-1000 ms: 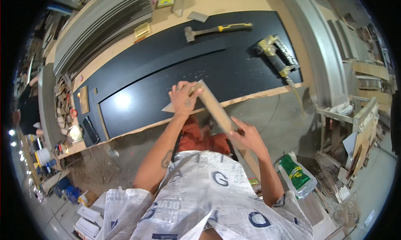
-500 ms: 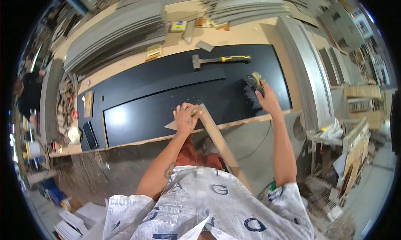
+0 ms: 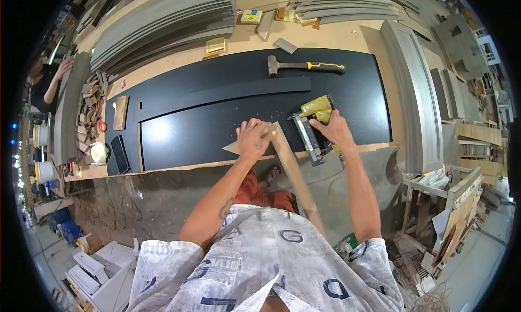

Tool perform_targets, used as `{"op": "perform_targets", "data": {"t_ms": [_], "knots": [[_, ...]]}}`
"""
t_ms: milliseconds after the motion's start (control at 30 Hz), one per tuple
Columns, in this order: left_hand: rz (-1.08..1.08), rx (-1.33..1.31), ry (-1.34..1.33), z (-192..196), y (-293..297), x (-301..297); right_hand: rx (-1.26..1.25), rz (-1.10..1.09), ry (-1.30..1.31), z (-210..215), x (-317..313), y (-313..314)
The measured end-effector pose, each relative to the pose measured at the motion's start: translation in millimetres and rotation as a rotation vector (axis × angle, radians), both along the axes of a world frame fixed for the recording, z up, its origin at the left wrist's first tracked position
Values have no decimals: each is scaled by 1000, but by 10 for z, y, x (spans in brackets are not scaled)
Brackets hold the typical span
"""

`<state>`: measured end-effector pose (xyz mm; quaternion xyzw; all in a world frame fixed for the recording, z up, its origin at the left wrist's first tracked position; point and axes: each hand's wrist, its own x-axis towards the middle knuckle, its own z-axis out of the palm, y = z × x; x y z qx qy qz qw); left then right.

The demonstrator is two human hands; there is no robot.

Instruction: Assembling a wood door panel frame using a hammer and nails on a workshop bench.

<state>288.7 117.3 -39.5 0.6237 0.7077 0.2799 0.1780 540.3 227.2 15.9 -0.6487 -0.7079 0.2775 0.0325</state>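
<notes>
My right hand (image 3: 334,132) is wrapped round the handle of a yellow and black nail gun (image 3: 317,108), its long metal magazine pointing down toward me. The gun is at the near edge of the black panel (image 3: 211,97). My left hand (image 3: 255,140) presses over the meeting ends of two pieces of wood. One is a long pale wooden strip (image 3: 296,171) running back toward my body; the other is a shorter piece whose pointed tip (image 3: 232,147) sticks out left of the hand. My fingers cover most of the short piece. The nail gun is just right of the strip's end.
A hammer (image 3: 304,67) with a yellow and black grip rests on the panel. Stacks of grey boards (image 3: 168,27) lie behind, and more grey panels (image 3: 415,95) line the right. Wood offcuts (image 3: 89,116) and a phone-like black slab (image 3: 120,153) are at left. Another person (image 3: 49,84) is at the far left.
My right hand has taken hold of the nail gun and brought it left and nearer, toward the strip. My left hand stays on the wood. The whole view has shifted a little.
</notes>
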Motion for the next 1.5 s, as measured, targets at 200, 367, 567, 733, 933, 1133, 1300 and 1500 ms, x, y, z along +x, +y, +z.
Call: {"op": "perform_targets", "data": {"t_ms": [200, 367, 567, 733, 933, 1133, 1300, 1500], "knots": [[-3, -46, 5, 14, -3, -3, -27, 36, 108, -7, -149, -82], [-6, -34, -20, 19, -3, 6, -25, 26, 41, -19, -159, -89], [0, -66, 5, 30, -11, -2, -45, 25, 39, 34, -197, -89], [-6, -45, 5, -6, -11, -2, -30, 23, 52, -9, -170, -91], [-11, -38, 15, -3, -14, -13, -10, 40, 48, -36, -179, -68], [-13, 3, -20, 10, -8, -1, 11, 46, 31, 13, -184, -62], [-18, -11, 46, 0, -18, -39, -62, 52, 97, -125, -138, 33], [-31, 33, -27, 19, 38, 77, 390, 167, -210, -34, 803, 654]]}}
